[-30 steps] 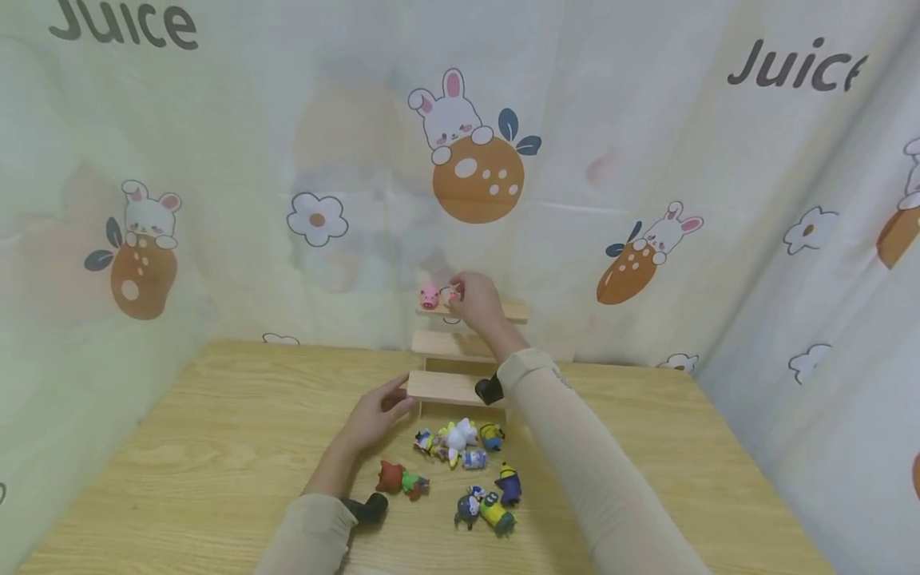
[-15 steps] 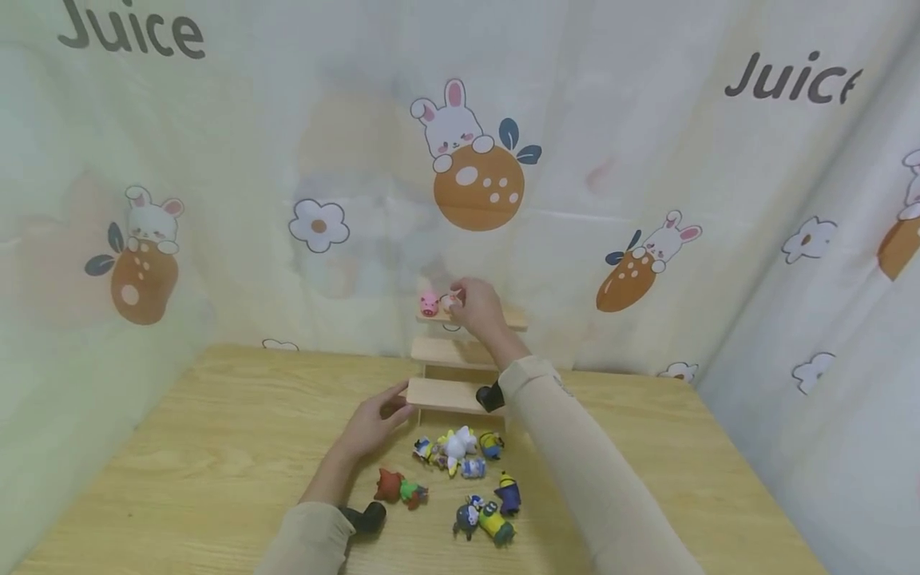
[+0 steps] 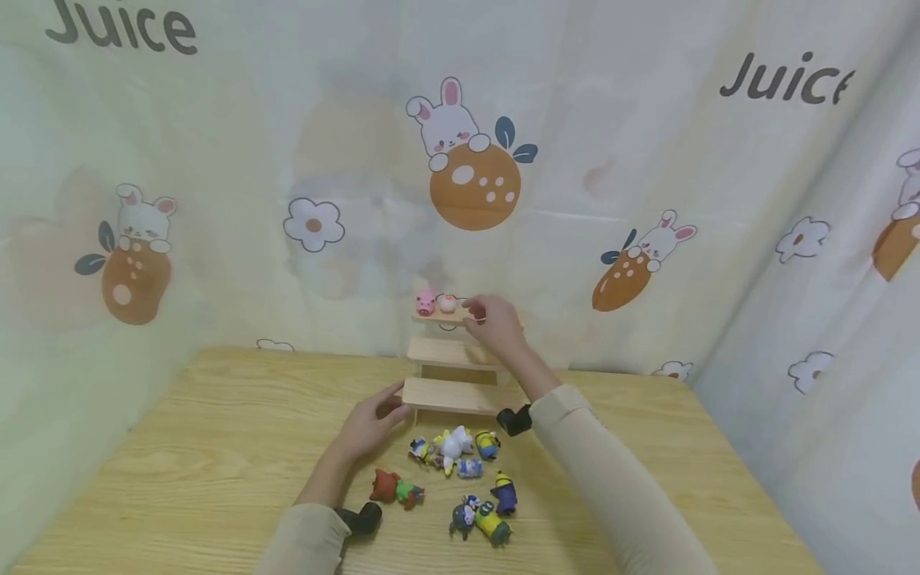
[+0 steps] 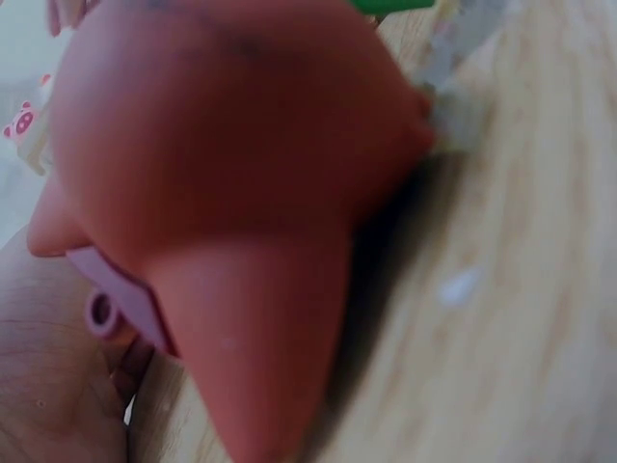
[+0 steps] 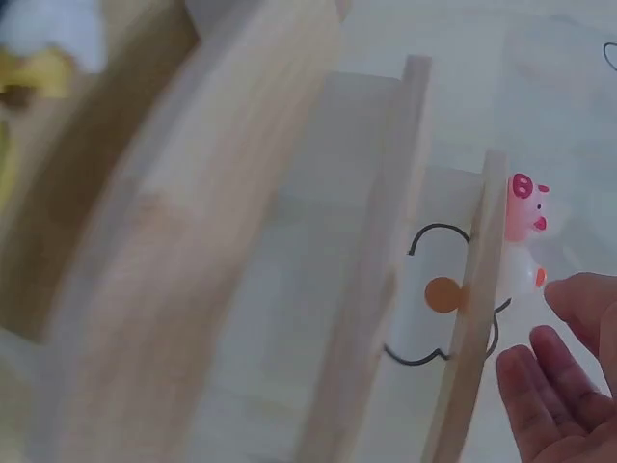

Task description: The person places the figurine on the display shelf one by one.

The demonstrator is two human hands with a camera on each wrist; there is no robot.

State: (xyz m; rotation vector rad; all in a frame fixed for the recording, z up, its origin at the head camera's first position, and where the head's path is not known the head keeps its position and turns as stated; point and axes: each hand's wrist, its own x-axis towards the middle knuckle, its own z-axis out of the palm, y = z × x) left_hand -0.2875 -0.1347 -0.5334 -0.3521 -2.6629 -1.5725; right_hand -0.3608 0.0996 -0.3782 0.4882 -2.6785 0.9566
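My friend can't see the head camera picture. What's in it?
A person's empty right hand is beside a white toy and a pink pig atop a wooden stand; the left hand is at the stand's lower left. More small toys lie on the table in front.

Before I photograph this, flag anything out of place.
Nothing looks spilled or broken. The red-headed figure and yellow-green figure lie on the table, untidy against the upright pink pig and white figure on the top shelf.

Pig figurine [image 3: 426, 304]: pink. Round figurine [image 3: 447, 304]: white. Stepped shelf [image 3: 449, 394]: pale tan. Tabletop [image 3: 216, 447]: yellow-brown grain. Curtain [image 3: 374, 160]: rabbit-and-flower print.
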